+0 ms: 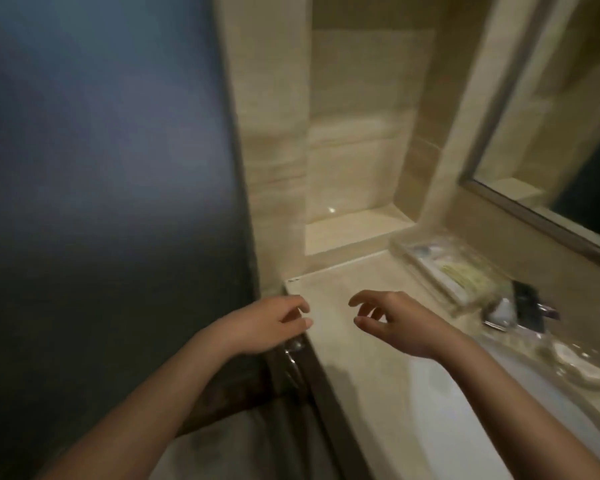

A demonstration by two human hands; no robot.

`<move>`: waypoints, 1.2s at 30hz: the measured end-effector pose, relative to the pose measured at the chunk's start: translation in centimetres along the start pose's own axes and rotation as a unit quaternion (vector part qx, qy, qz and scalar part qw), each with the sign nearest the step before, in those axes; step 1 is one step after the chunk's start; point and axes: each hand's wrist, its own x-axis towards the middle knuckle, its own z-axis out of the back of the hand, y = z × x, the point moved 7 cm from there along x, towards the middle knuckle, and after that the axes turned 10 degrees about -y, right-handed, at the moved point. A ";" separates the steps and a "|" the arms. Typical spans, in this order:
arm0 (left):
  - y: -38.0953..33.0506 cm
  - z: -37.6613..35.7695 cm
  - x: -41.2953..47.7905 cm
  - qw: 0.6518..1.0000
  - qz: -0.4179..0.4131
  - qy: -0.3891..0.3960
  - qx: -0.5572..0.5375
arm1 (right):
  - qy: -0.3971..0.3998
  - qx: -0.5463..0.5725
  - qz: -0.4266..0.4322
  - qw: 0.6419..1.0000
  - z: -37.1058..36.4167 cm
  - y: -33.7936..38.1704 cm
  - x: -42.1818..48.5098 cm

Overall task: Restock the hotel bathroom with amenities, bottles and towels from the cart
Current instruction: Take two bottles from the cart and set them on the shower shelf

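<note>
Left hand (267,323) and right hand (399,320) at glossy beige stone desk (329,355)
Fingers are held loosely curled and apart, with nothing gripped.

Single view, head-worn. Faces forward-down, tilted; close over counter (343,362) corner. Mirror (568,133) at right edge, dark wall (101,168) filling left.

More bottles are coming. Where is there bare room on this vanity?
Bare: the left end of the countertop, between niche and sink, and the niche's ledge. Crowded: the mirror side, with amenity tray and faucet.
</note>
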 end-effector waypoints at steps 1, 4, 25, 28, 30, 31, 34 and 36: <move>1.5 1.5 -1.7 1.000 0.013 -0.021 -0.001 | 0.008 -0.002 0.025 1.000 -0.9 2.2 1.2; 6.4 5.5 -7.1 0.995 0.070 -0.071 0.007 | 0.028 -0.001 0.094 0.995 -3.9 9.5 4.1; 35.8 24.2 -62.0 0.844 0.391 -0.366 -0.009 | 0.246 0.030 0.494 0.833 -32.9 70.7 -3.1; 37.0 25.8 -68.8 0.802 0.419 -0.425 -0.013 | 0.268 0.055 0.528 0.804 -35.5 76.9 -5.6; 38.0 26.5 -72.6 0.775 0.444 -0.450 -0.011 | 0.289 0.061 0.549 0.782 -37.5 80.7 -7.0; 38.5 26.7 -74.3 0.765 0.458 -0.453 -0.004 | 0.300 0.062 0.559 0.771 -38.5 82.6 -7.7; 40.5 27.3 -78.7 0.732 0.503 -0.460 0.007 | 0.328 0.071 0.586 0.738 -41.3 88.3 -9.3; 41.9 27.8 -81.2 0.709 0.523 -0.472 -0.004 | 0.339 0.081 0.606 0.715 -43.0 92.0 -10.1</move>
